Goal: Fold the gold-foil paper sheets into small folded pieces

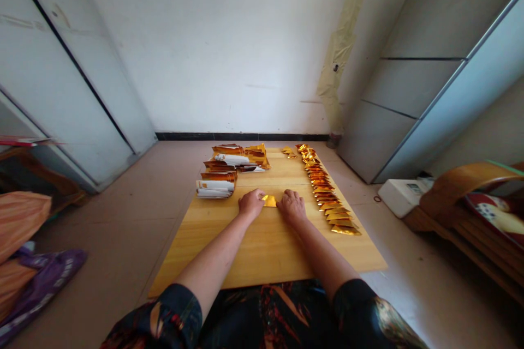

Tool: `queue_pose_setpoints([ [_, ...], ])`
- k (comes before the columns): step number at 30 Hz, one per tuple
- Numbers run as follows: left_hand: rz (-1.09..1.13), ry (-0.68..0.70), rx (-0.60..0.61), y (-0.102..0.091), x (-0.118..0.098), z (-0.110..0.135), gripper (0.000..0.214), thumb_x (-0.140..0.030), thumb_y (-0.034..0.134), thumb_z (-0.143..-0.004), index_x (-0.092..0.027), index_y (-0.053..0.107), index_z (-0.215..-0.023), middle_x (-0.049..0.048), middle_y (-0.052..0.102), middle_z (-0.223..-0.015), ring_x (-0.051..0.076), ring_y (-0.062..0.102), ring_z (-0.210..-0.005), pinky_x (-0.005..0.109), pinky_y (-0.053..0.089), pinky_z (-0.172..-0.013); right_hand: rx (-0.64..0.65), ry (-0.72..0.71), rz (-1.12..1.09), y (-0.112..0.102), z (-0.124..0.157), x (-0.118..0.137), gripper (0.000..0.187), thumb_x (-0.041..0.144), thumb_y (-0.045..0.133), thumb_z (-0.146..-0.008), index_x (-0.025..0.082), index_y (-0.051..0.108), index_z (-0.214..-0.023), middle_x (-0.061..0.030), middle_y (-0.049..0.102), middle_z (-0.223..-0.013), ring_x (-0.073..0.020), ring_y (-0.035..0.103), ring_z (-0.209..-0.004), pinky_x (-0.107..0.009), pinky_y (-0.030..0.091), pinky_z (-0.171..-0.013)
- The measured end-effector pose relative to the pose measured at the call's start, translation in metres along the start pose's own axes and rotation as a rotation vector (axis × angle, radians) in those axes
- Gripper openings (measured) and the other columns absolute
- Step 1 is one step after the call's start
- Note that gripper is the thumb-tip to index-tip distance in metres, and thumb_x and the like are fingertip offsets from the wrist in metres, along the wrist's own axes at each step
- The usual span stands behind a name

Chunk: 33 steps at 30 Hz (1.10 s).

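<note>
A small strip of shiny gold foil paper (269, 201) lies at the middle of the wooden table, between my two hands. My left hand (251, 204) pinches its left end with thumb and fingers. At the right end, my right hand (292, 206) has its fingers curled down onto the paper, and the fingertips are partly hidden. Off to the right runs a long row of folded gold paper pieces (326, 191), overlapping one another. Bundles of gold and white paper sheets (216, 184) stand at the back left of the table.
The wooden table (262, 253) reaches close to my body. A few loose folded pieces (289, 152) lie at its far edge. Behind it rises a white wall (229, 54). A white box (399, 197) and a wooden bench (458, 202) stand on the right, and a purple bag (53, 283) on the left.
</note>
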<state>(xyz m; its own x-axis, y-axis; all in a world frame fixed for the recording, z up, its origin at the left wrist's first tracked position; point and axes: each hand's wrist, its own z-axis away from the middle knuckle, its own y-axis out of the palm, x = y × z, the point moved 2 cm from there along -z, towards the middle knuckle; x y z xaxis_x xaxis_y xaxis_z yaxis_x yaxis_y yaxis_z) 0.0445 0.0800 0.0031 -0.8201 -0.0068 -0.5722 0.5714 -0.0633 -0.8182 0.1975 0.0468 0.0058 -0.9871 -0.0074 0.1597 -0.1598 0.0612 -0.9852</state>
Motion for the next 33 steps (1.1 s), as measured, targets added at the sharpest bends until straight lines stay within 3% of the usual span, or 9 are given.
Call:
queue_pose_setpoints([
  [7,-0.001,0.004,-0.007,-0.003,-0.003,0.004,0.03,-0.02,0.058,-0.076,-0.029,0.064,-0.104,-0.004,0.072,-0.092,0.015,0.064,-0.088,0.024,0.042,-0.075,0.045,-0.013,-0.07,-0.008,-0.003,-0.006,0.031,0.035,0.045,-0.089,0.018,0.066,-0.104,-0.0098,0.055,-0.125,-0.0238,0.043,-0.113,-0.034,0.032,-0.088],
  [21,-0.119,0.072,-0.028,-0.002,-0.003,0.006,0.023,-0.02,0.054,-0.082,-0.028,0.064,-0.101,-0.0014,0.069,-0.101,0.015,0.06,-0.097,0.027,0.039,-0.079,0.131,0.041,-0.065,-0.014,-0.013,-0.003,0.024,0.035,0.054,-0.082,0.018,0.067,-0.092,-0.0104,0.054,-0.123,-0.0254,0.044,-0.112,-0.036,0.035,-0.086],
  [29,-0.196,0.317,-0.007,-0.003,-0.002,0.014,0.026,-0.019,0.048,-0.086,-0.031,0.071,-0.09,-0.0008,0.064,-0.099,0.015,0.057,-0.095,0.029,0.036,-0.082,0.051,0.065,-0.089,-0.007,-0.013,-0.006,0.021,0.036,0.057,-0.08,0.02,0.065,-0.09,-0.0081,0.057,-0.114,-0.0233,0.047,-0.104,-0.034,0.034,-0.081],
  [33,-0.245,0.414,-0.061,-0.003,0.002,0.017,0.025,-0.022,0.049,-0.087,-0.031,0.072,-0.089,0.0016,0.063,-0.103,0.018,0.052,-0.102,0.033,0.035,-0.084,-0.05,-0.007,-0.142,-0.003,-0.007,-0.007,0.014,0.03,0.054,-0.083,0.023,0.065,-0.09,-0.0041,0.06,-0.108,-0.0195,0.049,-0.101,-0.031,0.032,-0.082],
])
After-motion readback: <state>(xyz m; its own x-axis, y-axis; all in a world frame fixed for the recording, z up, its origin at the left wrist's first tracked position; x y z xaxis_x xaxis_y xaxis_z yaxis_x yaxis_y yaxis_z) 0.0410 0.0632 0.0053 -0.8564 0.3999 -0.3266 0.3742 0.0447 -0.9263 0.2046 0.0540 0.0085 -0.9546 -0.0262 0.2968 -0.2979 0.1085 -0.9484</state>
